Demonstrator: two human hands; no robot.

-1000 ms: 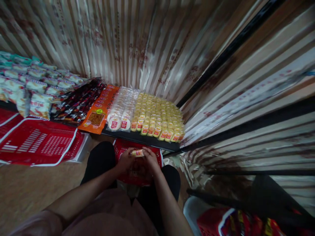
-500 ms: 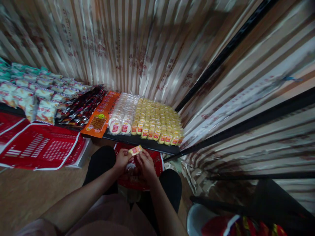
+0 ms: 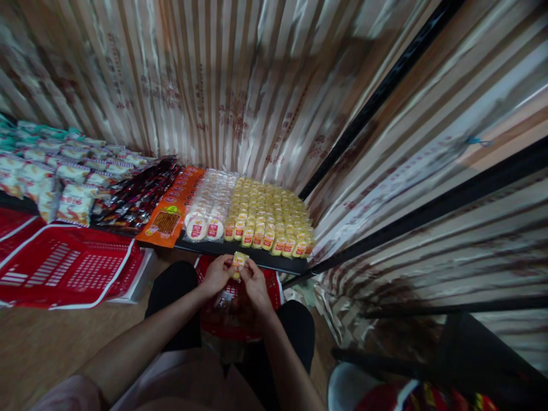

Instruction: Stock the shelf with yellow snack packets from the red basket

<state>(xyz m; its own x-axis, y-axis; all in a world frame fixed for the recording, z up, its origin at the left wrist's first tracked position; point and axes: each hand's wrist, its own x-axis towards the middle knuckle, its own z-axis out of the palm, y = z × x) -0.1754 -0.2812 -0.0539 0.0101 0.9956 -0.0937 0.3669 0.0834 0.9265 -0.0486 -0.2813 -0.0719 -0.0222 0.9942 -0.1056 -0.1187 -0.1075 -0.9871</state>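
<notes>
Between my two hands is a small yellow wrapped snack (image 3: 239, 261) with a red and white label. The fingers of my left hand (image 3: 218, 275) pinch its left side, and my right hand (image 3: 254, 281) pinches its right side. Both hands are over a red basket (image 3: 270, 281) between my knees; clear plastic shows in it, its contents too dark to make out. Just beyond, rows of similar yellow wrapped snacks (image 3: 274, 214) stand on a black shelf (image 3: 282, 262).
Left along the shelf are white round wrapped snacks (image 3: 205, 220), an orange packet (image 3: 169, 211), dark slim packets (image 3: 132, 200) and white snack bags (image 3: 75, 197). A red basket (image 3: 81, 265) is at lower left. Black bars (image 3: 385, 211) and a striped curtain (image 3: 240, 74) border the shelf.
The yellow snack has turned from lying sideways to a more upright position between my fingers. My hands have come closer around it. The view has shifted slightly.
</notes>
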